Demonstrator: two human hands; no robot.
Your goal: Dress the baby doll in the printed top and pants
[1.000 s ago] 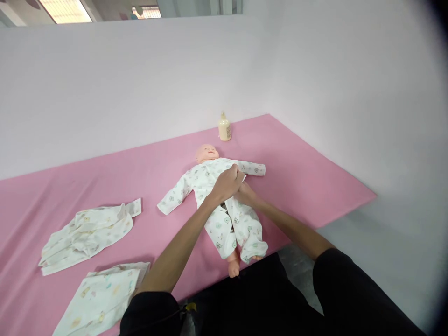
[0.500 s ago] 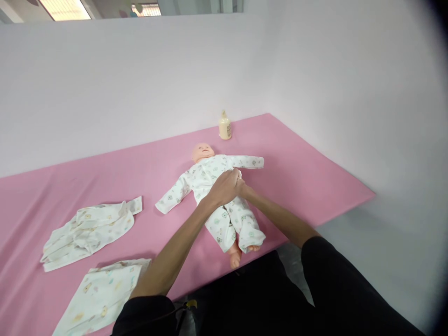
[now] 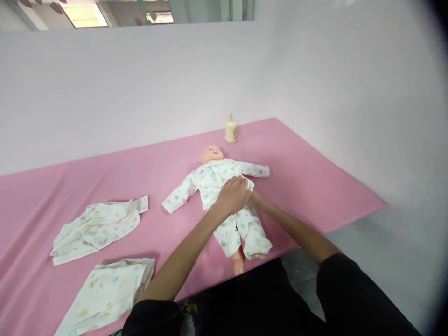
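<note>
A baby doll [image 3: 212,153] lies on its back, dressed in a white printed top [image 3: 219,172] and matching trousers [image 3: 250,224]. Both sleeves are spread out, and its feet show below the trouser legs. At the doll's waist, my left hand [image 3: 234,192] is closed on the cloth, its back turned to the camera. My right hand [image 3: 254,198] meets it at the doll's side, also closed, with a fold of the top's hem bunched by the fingers. My left hand partly hides the right one's fingers and the waistband.
On the pink-covered table [image 3: 308,186], a pump bottle [image 3: 231,130] stands beyond the doll's head, close to the wall. Farther left lie a rumpled white garment [image 3: 101,228] and a folded printed cloth [image 3: 108,291]. White walls border the back and right.
The view has shifted slightly, so everything sits a little farther right and lower. Both hands stay at the doll's waist; the left hand's fingers now lie flatter over the cloth.
</note>
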